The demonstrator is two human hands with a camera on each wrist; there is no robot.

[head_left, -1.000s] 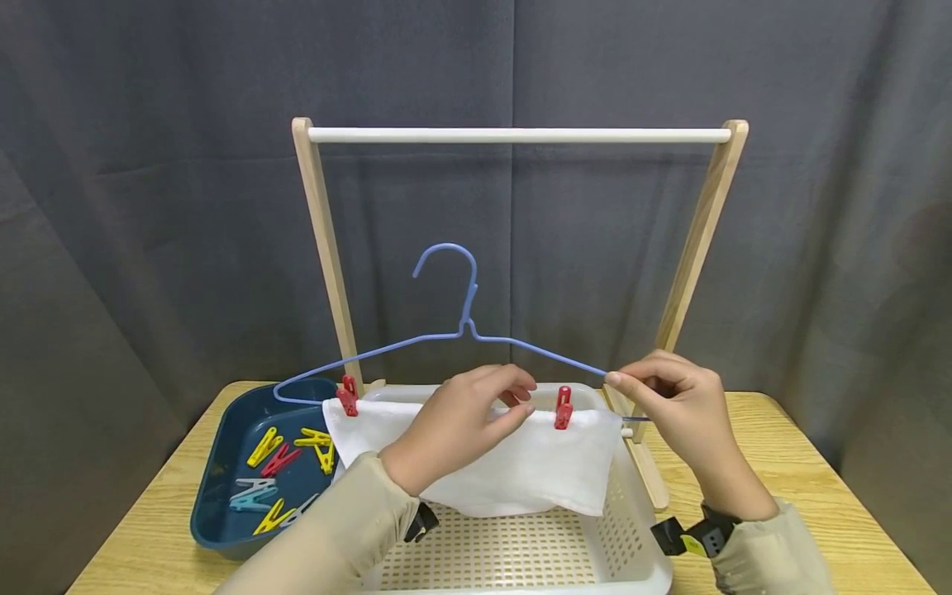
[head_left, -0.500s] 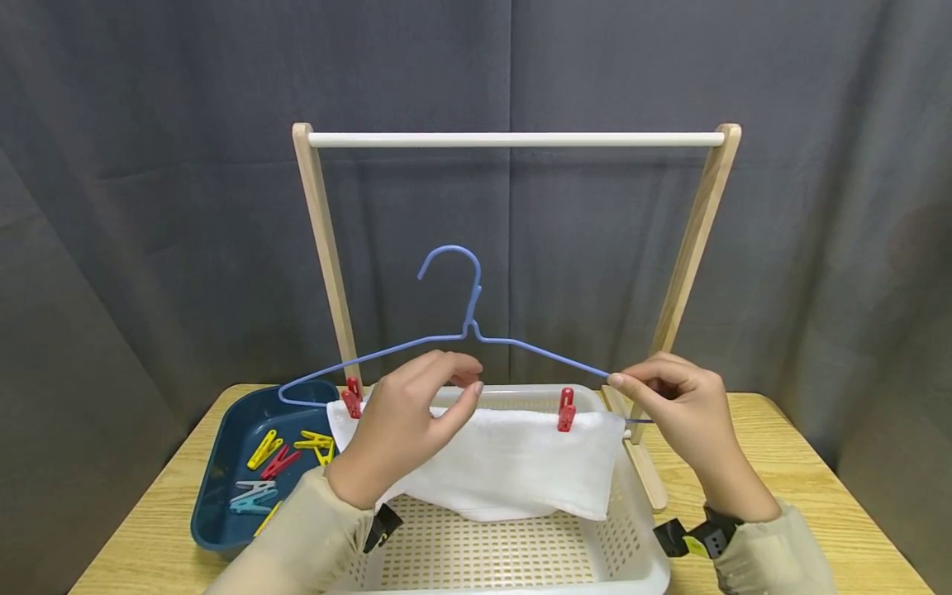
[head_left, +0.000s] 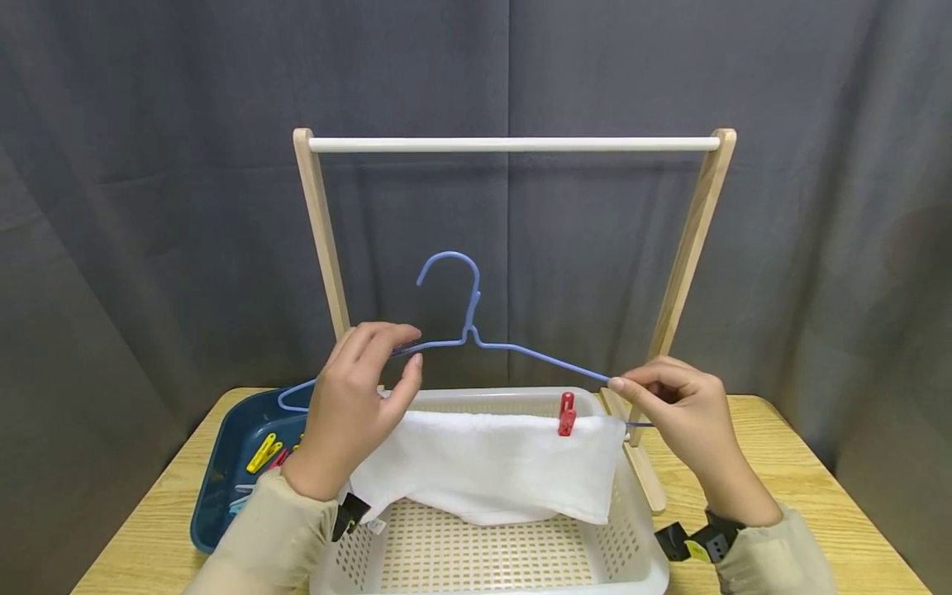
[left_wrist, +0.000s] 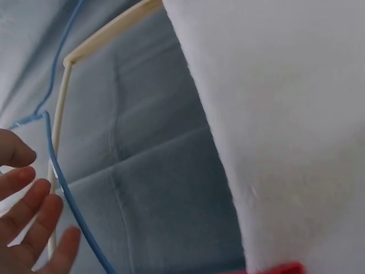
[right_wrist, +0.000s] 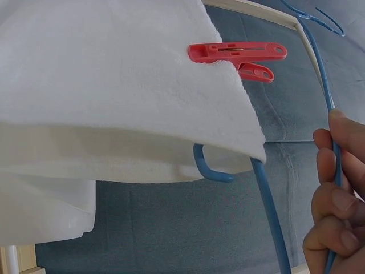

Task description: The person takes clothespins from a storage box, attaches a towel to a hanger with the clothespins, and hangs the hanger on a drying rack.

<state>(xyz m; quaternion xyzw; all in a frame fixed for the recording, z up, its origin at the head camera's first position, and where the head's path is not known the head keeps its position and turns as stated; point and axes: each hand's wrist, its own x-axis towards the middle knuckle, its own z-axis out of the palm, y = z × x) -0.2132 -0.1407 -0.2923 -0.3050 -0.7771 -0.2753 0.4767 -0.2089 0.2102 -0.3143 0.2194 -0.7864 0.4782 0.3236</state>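
Observation:
A blue wire hanger (head_left: 546,359) stands upright over the white basket, a white towel (head_left: 491,471) draped over its lower bar. My right hand (head_left: 680,405) pinches the hanger's right arm between thumb and fingers, as the right wrist view confirms. My left hand (head_left: 349,409) is beside the hanger's left arm, fingers loosely bent and thumb apart; in the left wrist view its fingers (left_wrist: 48,214) are close to the wire without gripping it. A red clothespin (head_left: 567,415) clips the towel at the right. Another red clothespin (left_wrist: 288,268) peeks in at the left wrist view's bottom edge.
A white perforated basket (head_left: 654,570) stands below the towel. To its left, a dark blue tub (head_left: 208,487) holds several coloured clothespins, partly hidden by my left arm. Behind rises a wooden rack with a white rod (head_left: 513,145), in front of a grey curtain.
My left hand has moved left and up, from over the towel's middle to the hanger's left arm, covering the left clothespin in the head view. My right hand keeps its pinch.

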